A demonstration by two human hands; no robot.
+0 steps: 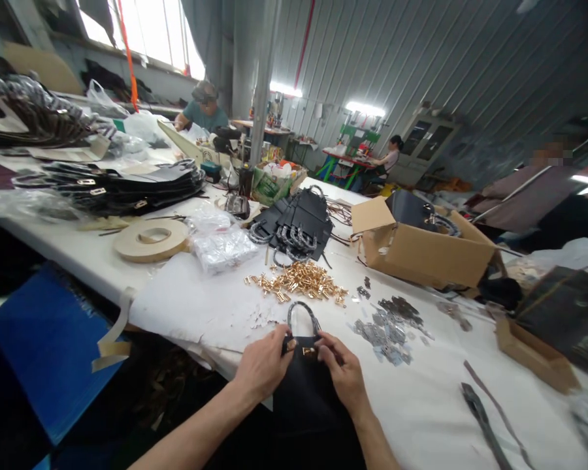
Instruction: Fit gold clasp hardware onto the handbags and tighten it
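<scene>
A black handbag panel (306, 391) with a loop handle (302, 305) lies at the table's near edge, between my two hands. My left hand (264, 362) grips its upper left corner, thumb and fingers pinched near the handle's base. On the other side my right hand (340, 369) pinches the upper right corner. A gold-coloured metal fitting (308, 351) shows on the panel between the fingers. Just beyond the handle lies a heap of small gold metal fittings (306, 281). Flat silver metal plates (387, 333) are piled to the right of my right hand.
Black handle pieces (298, 222) are stacked behind the gold heap. A cardboard box (421, 251) stands at right, a tape roll (151, 238) and plastic-wrapped pack (223, 248) at left. A dark tool (485, 424) lies front right. Other people sit or stand farther back.
</scene>
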